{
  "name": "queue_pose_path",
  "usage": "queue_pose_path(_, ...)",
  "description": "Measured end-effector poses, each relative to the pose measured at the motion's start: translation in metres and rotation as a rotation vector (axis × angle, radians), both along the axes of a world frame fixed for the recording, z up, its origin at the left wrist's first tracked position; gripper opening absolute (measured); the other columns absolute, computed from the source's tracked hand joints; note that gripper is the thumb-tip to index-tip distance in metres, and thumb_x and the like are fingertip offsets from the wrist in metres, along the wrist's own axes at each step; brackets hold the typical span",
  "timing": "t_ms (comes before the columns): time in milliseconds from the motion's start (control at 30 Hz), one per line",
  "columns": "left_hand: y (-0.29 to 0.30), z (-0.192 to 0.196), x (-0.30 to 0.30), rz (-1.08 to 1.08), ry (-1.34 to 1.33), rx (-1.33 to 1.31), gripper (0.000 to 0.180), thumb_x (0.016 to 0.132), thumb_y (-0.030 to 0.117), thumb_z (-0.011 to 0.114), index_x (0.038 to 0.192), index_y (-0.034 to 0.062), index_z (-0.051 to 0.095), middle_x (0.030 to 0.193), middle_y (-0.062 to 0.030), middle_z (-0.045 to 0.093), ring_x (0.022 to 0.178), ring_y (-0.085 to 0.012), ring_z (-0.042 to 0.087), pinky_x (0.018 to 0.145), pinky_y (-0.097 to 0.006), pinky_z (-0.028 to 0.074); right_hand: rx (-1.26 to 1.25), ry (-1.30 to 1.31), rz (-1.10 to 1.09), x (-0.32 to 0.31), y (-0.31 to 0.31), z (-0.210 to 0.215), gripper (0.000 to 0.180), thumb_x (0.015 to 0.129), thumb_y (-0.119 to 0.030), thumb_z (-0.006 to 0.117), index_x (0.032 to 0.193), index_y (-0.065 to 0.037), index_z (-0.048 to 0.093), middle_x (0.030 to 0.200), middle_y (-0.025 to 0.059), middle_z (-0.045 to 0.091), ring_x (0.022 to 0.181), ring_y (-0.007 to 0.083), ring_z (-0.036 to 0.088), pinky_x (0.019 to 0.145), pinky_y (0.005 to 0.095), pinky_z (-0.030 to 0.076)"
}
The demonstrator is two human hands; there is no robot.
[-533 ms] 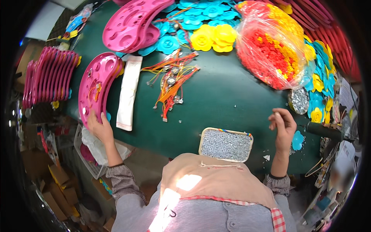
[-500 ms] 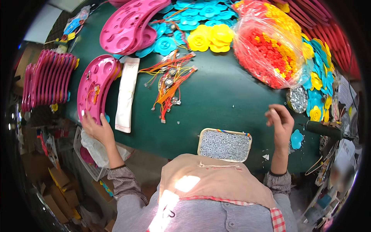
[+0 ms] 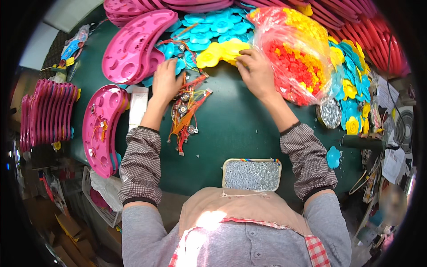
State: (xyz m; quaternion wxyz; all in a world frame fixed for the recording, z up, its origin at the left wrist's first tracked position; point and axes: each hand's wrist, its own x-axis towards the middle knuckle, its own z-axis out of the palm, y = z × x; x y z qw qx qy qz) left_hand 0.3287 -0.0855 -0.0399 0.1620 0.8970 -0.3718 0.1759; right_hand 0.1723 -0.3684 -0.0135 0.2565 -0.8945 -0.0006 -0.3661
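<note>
My left hand (image 3: 167, 82) reaches over the left part of the table, thumb and fingers apart. Its fingertips are at a blue plastic flower (image 3: 180, 66), with no clear grip on it. Just right of that hand lies a tangled bundle of orange and red wires (image 3: 187, 113) with small round parts. Farther right, the bent fingers of my right hand (image 3: 259, 75) close on the edge of the yellow plastic flowers (image 3: 218, 54), which look tilted. How many of them the fingers hold cannot be made out.
Pink curved trays (image 3: 133, 46) are stacked at the back left; another pink tray (image 3: 100, 133) lies nearer. A clear bag of red and yellow pieces (image 3: 293, 62) sits at the right. A box of screws (image 3: 251, 175) stands near me, and a round tin (image 3: 329, 113) by the bag.
Both hands have moved far forward over the table. My left hand has left the near pink tray for the blue flowers; my right has come in from the right to the yellow flowers.
</note>
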Motion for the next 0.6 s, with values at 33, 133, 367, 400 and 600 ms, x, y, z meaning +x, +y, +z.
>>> queue_pose_path(33, 0.001, 0.004, -0.003, -0.041, 0.011, 0.01, 0.061, 0.08, 0.015, 0.08, 0.137, 0.0041, 0.061, 0.126, -0.0188, 0.065, 0.118, -0.0405, 0.059, 0.103, -0.049, 0.049, 0.088, -0.026, 0.0, -0.017, -0.001, 0.006, 0.014, 0.092, -0.015, 0.073, 0.102, -0.005, 0.075, 0.104, 0.0107, 0.073, 0.1, 0.0316, 0.07, 0.087, 0.0445, 0.055)
queue_pose_path(133, 0.012, 0.011, -0.016, -0.018, 0.059, -0.068, 0.064, 0.076, 0.008, 0.079, 0.138, 0.0063, 0.061, 0.123, -0.0187, 0.065, 0.118, -0.0403, 0.059, 0.104, -0.049, 0.048, 0.281, 0.16, -0.059, -0.087, -0.004, 0.03, 0.019, 0.097, -0.01, 0.067, 0.114, -0.003, 0.072, 0.105, 0.0177, 0.075, 0.1, 0.0356, 0.073, 0.091, 0.0422, 0.057)
queue_pose_path(367, 0.007, 0.063, -0.13, -0.259, -0.01, -0.319, 0.037, 0.077, -0.011, 0.07, 0.111, 0.0022, 0.076, 0.109, -0.0137, 0.074, 0.102, -0.0337, 0.069, 0.09, -0.044, 0.055, 0.297, 0.505, -0.242, -0.235, -0.021, 0.005, 0.018, 0.099, -0.004, 0.061, 0.113, -0.004, 0.073, 0.105, 0.0159, 0.073, 0.1, 0.0354, 0.071, 0.089, 0.042, 0.055)
queue_pose_path(400, -0.003, 0.059, -0.155, -0.388, 0.011, -0.286, 0.036, 0.075, -0.007, 0.072, 0.109, 0.002, 0.076, 0.109, -0.0133, 0.074, 0.104, -0.0338, 0.07, 0.092, -0.045, 0.055, 0.222, 0.493, -0.274, -0.241, -0.02, 0.002, 0.018, 0.098, -0.004, 0.062, 0.112, -0.005, 0.073, 0.105, 0.0148, 0.071, 0.1, 0.035, 0.069, 0.088, 0.0422, 0.055)
queue_pose_path(600, 0.003, 0.032, -0.205, -0.578, 0.484, 0.184, 0.097, 0.075, 0.04, 0.09, 0.155, 0.0038, 0.048, 0.162, -0.0167, 0.045, 0.152, -0.0376, 0.04, 0.124, -0.053, 0.034, 0.045, 0.447, -0.355, -0.25, -0.018, -0.012, 0.02, 0.096, -0.006, 0.066, 0.114, -0.005, 0.073, 0.122, 0.0145, 0.063, 0.113, 0.0349, 0.059, 0.098, 0.0448, 0.049)
